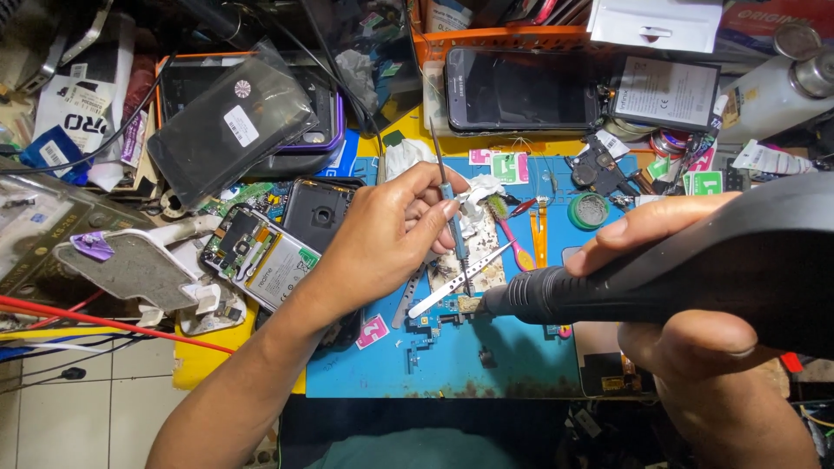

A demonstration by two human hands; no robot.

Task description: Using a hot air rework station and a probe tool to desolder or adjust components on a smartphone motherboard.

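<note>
My left hand [387,239] pinches a thin metal-tipped tool [452,208] like a pen, its tip down near a small circuit board [469,304] on the blue work mat [486,365]. My right hand [695,330] grips a large black hot-air handle [678,269], whose nozzle [495,301] points left at the same small board. Metal tweezers [456,282] lie on the mat just above the nozzle.
An opened phone with its battery showing [261,256] and a black back cover [317,213] lie left of the mat. A dark phone [521,91] and a loose battery [665,91] sit at the back. A small brush [508,230], a round tin [589,210] and red wires [104,321] surround the mat.
</note>
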